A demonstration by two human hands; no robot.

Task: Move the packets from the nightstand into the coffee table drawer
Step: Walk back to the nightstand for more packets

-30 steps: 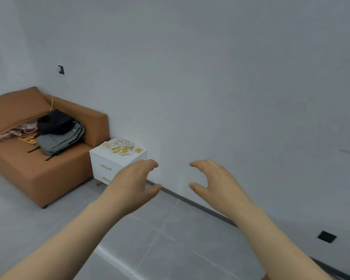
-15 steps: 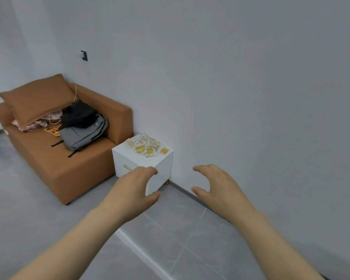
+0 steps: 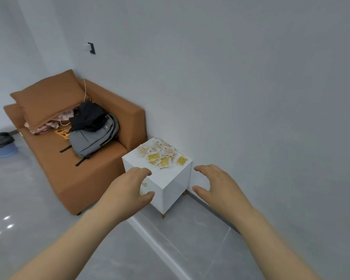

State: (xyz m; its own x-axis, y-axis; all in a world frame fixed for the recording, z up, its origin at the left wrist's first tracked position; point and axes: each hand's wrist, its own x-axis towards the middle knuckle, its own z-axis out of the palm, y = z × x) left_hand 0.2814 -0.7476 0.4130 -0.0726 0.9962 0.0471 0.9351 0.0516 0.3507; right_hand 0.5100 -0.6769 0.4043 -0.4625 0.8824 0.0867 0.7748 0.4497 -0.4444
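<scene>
Packets (image 3: 161, 157) on the nightstand (image 3: 167, 179) now lie much nearer to you than before; your left hand (image 3: 128, 190) and right hand (image 3: 218, 184) stay apart, loosely curled, holding nothing.

Nightstand (image 3: 170, 178) with packets (image 3: 160, 156) now nearer, between both raised hands; left hand (image 3: 129, 190) overlaps its front; bin (image 3: 2, 144) entered view.

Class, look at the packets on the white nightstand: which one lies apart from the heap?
The yellow packet on the heap's side toward the wall; bare nightstand top surrounds it, while the other packets overlap in one heap.
</scene>
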